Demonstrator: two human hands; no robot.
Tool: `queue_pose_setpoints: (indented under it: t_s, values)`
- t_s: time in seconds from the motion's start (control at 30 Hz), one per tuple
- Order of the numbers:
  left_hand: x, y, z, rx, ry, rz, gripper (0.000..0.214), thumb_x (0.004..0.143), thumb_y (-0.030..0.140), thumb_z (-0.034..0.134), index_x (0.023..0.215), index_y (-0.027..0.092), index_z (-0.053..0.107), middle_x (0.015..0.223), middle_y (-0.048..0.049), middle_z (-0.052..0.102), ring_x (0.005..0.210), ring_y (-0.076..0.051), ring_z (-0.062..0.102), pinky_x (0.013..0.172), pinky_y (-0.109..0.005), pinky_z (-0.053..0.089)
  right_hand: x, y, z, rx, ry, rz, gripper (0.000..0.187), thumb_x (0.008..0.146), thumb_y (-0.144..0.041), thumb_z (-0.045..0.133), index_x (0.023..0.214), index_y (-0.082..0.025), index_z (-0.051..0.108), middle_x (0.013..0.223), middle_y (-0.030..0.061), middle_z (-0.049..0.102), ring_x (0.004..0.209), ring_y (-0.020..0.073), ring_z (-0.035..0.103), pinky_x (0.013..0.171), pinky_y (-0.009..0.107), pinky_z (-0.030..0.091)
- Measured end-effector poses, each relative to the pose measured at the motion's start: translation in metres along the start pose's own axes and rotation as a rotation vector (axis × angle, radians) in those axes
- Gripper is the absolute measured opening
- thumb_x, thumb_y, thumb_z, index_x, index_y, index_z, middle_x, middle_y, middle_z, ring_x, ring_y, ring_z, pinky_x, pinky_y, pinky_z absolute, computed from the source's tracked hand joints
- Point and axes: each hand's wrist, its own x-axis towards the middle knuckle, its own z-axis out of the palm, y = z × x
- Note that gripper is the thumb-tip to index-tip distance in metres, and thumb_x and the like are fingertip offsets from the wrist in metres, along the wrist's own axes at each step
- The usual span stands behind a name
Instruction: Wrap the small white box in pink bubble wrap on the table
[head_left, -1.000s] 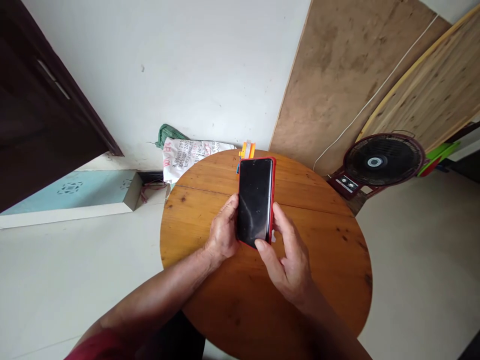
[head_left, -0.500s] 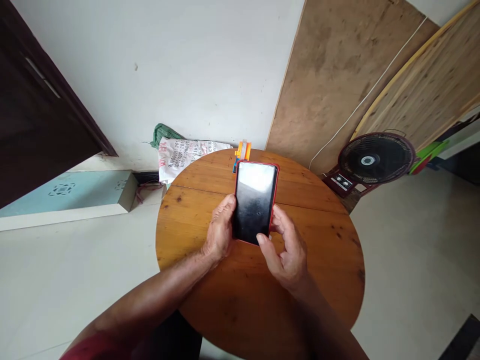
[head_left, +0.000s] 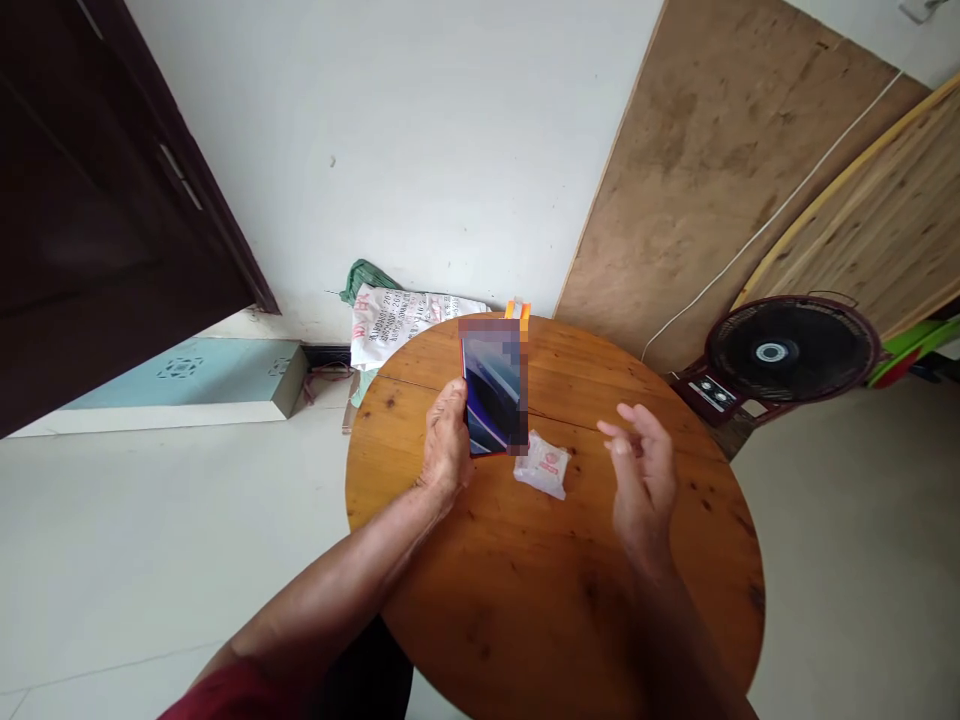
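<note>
My left hand (head_left: 445, 446) grips a phone (head_left: 493, 385) in a red case by its left edge and holds it upright over the round wooden table (head_left: 562, 560). Its screen is lit. My right hand (head_left: 643, 473) hovers off to the right, fingers loosely spread and holding nothing. Between the two hands a small clear packet (head_left: 543, 464) with a red mark lies on the tabletop, just below the phone. Behind the phone's top edge an orange and white object (head_left: 518, 310) pokes out at the table's far rim.
A printed white sack (head_left: 397, 315) and green bag lie on the floor by the wall. A dark fan (head_left: 787, 350) stands at the right before leaning wooden boards (head_left: 720, 170). A pale blue box (head_left: 180, 380) and dark door (head_left: 97, 220) are at left.
My right hand has let go of the phone and moved right, opening. The phone's screen has lit up, and the small packet now shows on the table.
</note>
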Motion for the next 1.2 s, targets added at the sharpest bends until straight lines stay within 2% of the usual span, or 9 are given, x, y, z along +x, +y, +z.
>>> queue_pose_setpoints:
  t_s: [0.1,0.27,0.4,0.5,0.7,0.97,1.2]
  values:
    - [0.004,0.008,0.001,0.030,0.106,0.090,0.025,0.079,0.046,0.066,0.084,0.022,0.066,0.096,-0.0023,0.069,0.107,-0.023,0.059,0.094,-0.033,0.046,0.007,0.012,-0.001,0.026,0.072,0.081,0.039,0.092,-0.042,0.053,0.128,-0.027,0.054,0.139,0.0099,0.054,0.112,0.0241,0.063,0.099,0.046,0.044]
    - [-0.005,0.021,0.006,0.089,0.036,0.161,0.033,0.080,0.048,0.062,0.066,0.020,0.056,0.073,-0.0001,0.061,0.083,-0.018,0.058,0.078,-0.027,0.047,0.017,0.037,0.000,0.048,0.125,0.262,0.043,0.089,-0.053,0.051,0.119,-0.023,0.058,0.132,0.0119,0.059,0.107,0.0257,0.065,0.089,0.042,0.047]
    - [-0.010,0.023,0.008,0.132,0.019,0.169,0.037,0.080,0.052,0.060,0.064,0.019,0.054,0.068,0.0009,0.055,0.069,-0.015,0.051,0.068,-0.025,0.045,0.019,0.052,0.002,0.067,0.138,0.331,0.046,0.086,-0.057,0.053,0.114,-0.022,0.061,0.128,0.0106,0.063,0.104,0.0243,0.067,0.084,0.037,0.046]
    - [-0.009,0.019,0.008,0.131,0.025,0.149,0.038,0.079,0.054,0.061,0.065,0.019,0.055,0.067,0.0010,0.055,0.068,-0.015,0.050,0.065,-0.025,0.044,0.021,0.059,0.002,0.064,0.128,0.345,0.046,0.086,-0.058,0.053,0.114,-0.023,0.061,0.128,0.0095,0.063,0.103,0.0231,0.067,0.084,0.036,0.046]
    - [-0.008,0.016,0.008,0.112,0.019,0.137,0.036,0.078,0.054,0.062,0.069,0.019,0.060,0.070,-0.0006,0.060,0.072,-0.016,0.054,0.066,-0.025,0.045,0.023,0.070,0.003,0.126,0.094,0.471,0.051,0.082,-0.062,0.054,0.112,-0.021,0.062,0.126,0.0111,0.064,0.101,0.0236,0.067,0.079,0.033,0.046]
    - [-0.009,0.017,0.009,0.089,-0.026,0.125,0.034,0.083,0.049,0.058,0.071,0.017,0.061,0.069,0.0012,0.059,0.062,-0.012,0.049,0.060,-0.022,0.044,0.023,0.075,0.002,0.141,0.056,0.487,0.051,0.080,-0.062,0.055,0.108,-0.019,0.064,0.121,0.0115,0.066,0.100,0.0236,0.067,0.077,0.032,0.045]
    - [-0.009,0.014,0.009,0.029,-0.027,0.101,0.035,0.079,0.051,0.064,0.070,0.017,0.060,0.068,0.0024,0.058,0.061,-0.010,0.048,0.058,-0.020,0.043,0.023,0.074,0.002,0.138,0.045,0.484,0.052,0.081,-0.062,0.054,0.107,-0.019,0.065,0.121,0.0118,0.067,0.102,0.0246,0.067,0.080,0.033,0.044]
